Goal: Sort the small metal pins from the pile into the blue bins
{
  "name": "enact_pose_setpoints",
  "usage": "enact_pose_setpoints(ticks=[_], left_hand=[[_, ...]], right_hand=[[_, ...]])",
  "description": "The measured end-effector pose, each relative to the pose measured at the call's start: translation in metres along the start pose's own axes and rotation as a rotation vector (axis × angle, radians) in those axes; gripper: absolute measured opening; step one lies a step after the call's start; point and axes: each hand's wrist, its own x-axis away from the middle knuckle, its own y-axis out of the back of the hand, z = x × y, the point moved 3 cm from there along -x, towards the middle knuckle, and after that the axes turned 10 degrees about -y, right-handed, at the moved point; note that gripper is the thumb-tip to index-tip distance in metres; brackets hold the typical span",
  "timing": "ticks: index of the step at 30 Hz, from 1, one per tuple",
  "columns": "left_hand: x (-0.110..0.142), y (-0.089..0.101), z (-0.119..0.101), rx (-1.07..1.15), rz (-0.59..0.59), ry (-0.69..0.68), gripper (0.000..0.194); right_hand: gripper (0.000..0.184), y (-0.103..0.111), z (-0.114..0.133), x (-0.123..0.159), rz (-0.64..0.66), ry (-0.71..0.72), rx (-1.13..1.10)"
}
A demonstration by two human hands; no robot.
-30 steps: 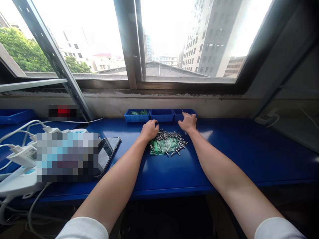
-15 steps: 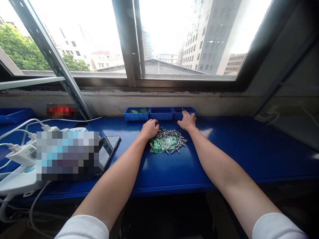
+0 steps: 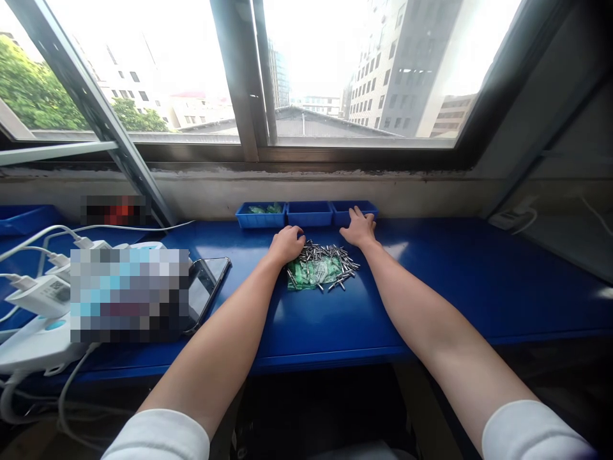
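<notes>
My left hand (image 3: 287, 245) rests at the left edge of a pile of small metal pins (image 3: 330, 252), its fingers curled in. Whatever those fingers hold, if anything, is hidden. Under the pins lies a green plastic bag (image 3: 318, 273), partly covered by them. My right hand (image 3: 359, 229) reaches over the front wall of the right blue bin (image 3: 339, 217), fingers apart and thumb out to the left, and nothing shows in it. Part of that bin's inside is behind my hand.
Left of that bin stand a middle blue bin (image 3: 310, 218) and a left blue bin (image 3: 261, 220) with green plastic inside. A phone (image 3: 205, 291) and a power strip (image 3: 36, 348) with chargers and white cables occupy the table's left side. A window wall borders the back.
A small piece at my right fingertips is out of sight now, and the fingers have come down slightly at the right bin. My left hand keeps its place by the pins.
</notes>
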Motion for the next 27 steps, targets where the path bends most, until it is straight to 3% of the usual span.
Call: enact_pose_setpoints(ticks=[6,10,14,20,27], left_hand=[[0.000,0.000,-0.001,0.005,0.003,-0.015,0.032],[0.000,-0.001,-0.002,0.014,0.018,-0.032,0.032],[0.000,-0.001,-0.004,0.016,0.021,-0.058,0.031],[0.000,-0.003,-0.003,0.015,0.017,-0.074,0.029],[0.000,-0.001,-0.005,0.016,0.043,-0.062,0.030]], right_hand=[[0.073,0.004,0.006,0.004,-0.079,0.023,-0.112],[0.053,0.011,0.019,0.013,-0.121,0.146,-0.196],[0.033,0.011,0.034,0.024,-0.013,0.317,-0.256],[0.033,-0.001,0.049,0.038,0.210,0.492,-0.224],[0.029,-0.004,0.060,0.047,0.306,0.449,-0.104]])
